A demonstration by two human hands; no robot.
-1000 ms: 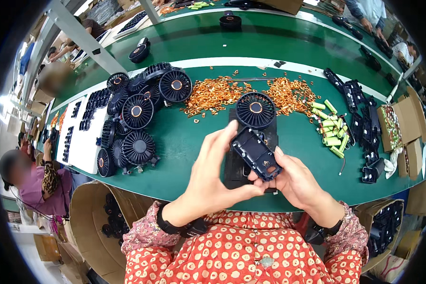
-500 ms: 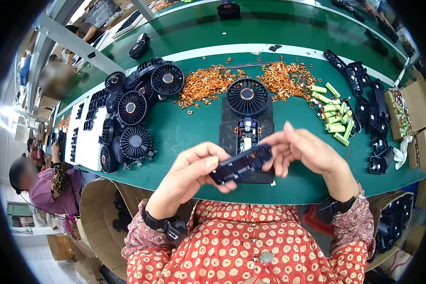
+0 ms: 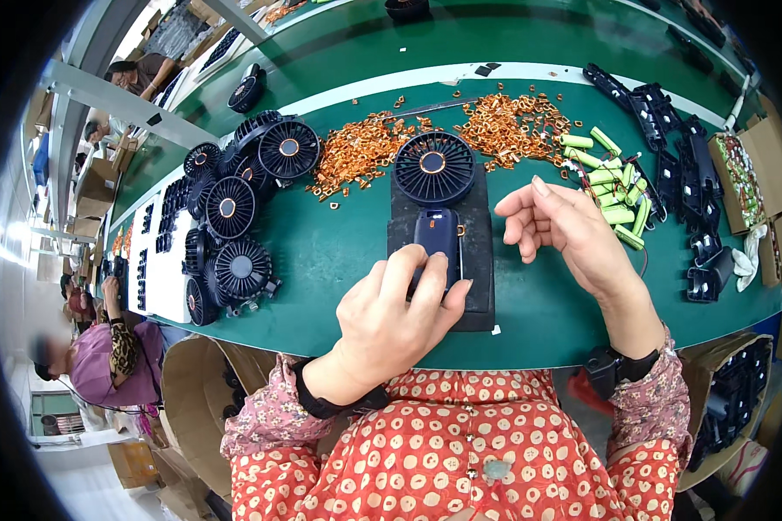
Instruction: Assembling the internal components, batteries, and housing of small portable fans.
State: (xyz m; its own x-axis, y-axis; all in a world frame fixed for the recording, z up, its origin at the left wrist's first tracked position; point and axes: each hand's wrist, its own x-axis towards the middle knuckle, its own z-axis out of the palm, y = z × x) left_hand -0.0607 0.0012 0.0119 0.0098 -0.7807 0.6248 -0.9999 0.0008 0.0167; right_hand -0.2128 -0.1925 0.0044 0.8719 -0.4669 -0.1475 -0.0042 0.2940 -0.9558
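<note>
A dark blue handheld fan [image 3: 433,163] lies on a black pad [image 3: 480,300] in front of me, its round grille away from me. Over its handle sits a dark blue handle cover [image 3: 436,229] with a small orange mark; my left hand [image 3: 391,313] grips this from above, fingers and thumb about its near end. A small orange ring [image 3: 461,231] shows at the cover's right edge. My right hand [image 3: 569,230] hovers to the right of the pad, fingers loosely stretched, with nothing in it. The handle's inside is hidden under the cover.
Piles of orange rings [image 3: 356,156] lie beyond the fan. Stacked fan heads [image 3: 232,208] and a white tray [image 3: 165,286] stand left. Green battery cells [image 3: 619,214], black shells [image 3: 666,178] and a cardboard box [image 3: 738,195] are right. Cardboard bins [image 3: 195,382] flank me below the table edge.
The handle cover, held up and tilted between my hands before, now lies over the fan's handle under my left hand. My right hand has come away from it to the right.
</note>
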